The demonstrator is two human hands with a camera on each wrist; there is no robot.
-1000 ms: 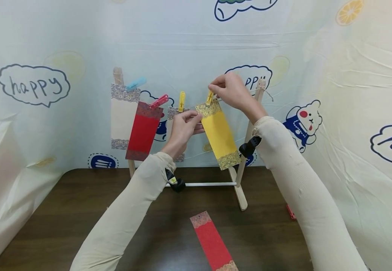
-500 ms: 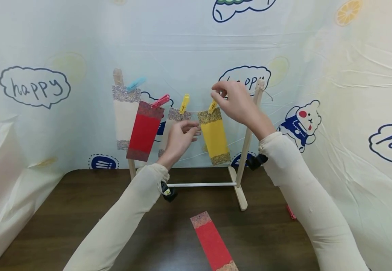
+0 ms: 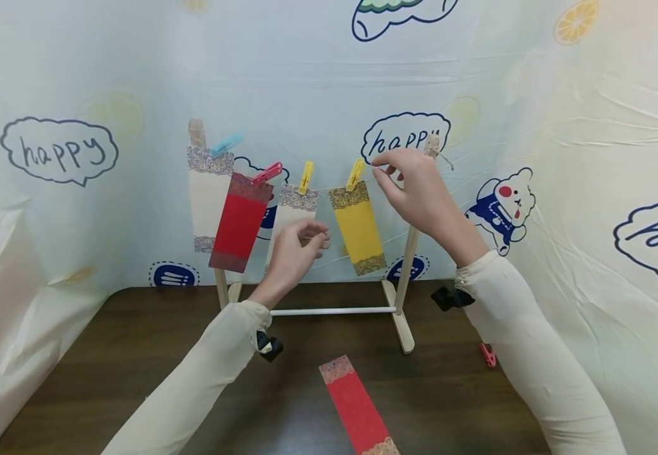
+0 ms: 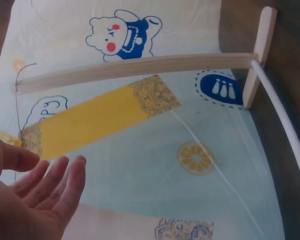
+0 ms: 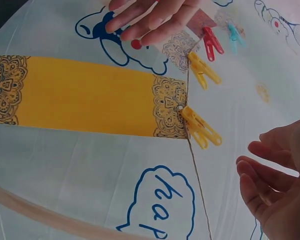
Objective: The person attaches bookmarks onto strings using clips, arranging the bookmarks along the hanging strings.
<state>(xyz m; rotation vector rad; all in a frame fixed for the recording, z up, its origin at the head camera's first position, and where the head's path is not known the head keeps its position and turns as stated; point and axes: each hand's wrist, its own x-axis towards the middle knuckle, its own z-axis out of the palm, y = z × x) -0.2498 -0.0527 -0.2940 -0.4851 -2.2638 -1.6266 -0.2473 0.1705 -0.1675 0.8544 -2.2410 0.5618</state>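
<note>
A yellow card (image 3: 359, 229) with dark lace-patterned ends hangs from a string, held by a yellow clothespin (image 3: 355, 174). Just right of that clothespin, my right hand (image 3: 420, 189) is in the air with loosely bent fingers and nothing in them. In the right wrist view a gap shows between the hand (image 5: 280, 180) and the pin. My left hand (image 3: 297, 253) hovers in front of a white card (image 3: 299, 199) hung by another yellow clothespin (image 3: 306, 177). Its fingers are relaxed and hold nothing.
A red card (image 3: 241, 221) under a pink clothespin (image 3: 267, 173) and a white card (image 3: 209, 202) under a blue clothespin (image 3: 227, 145) hang at left. The wooden stand (image 3: 405, 332) carries the string. On the table lie a red card (image 3: 358, 404) and a red clothespin (image 3: 488, 355).
My right hand has let go of the yellow clothespin and moved right. My left hand has left the yellow card's edge and drawn down and left. The yellow card now hangs by itself.
</note>
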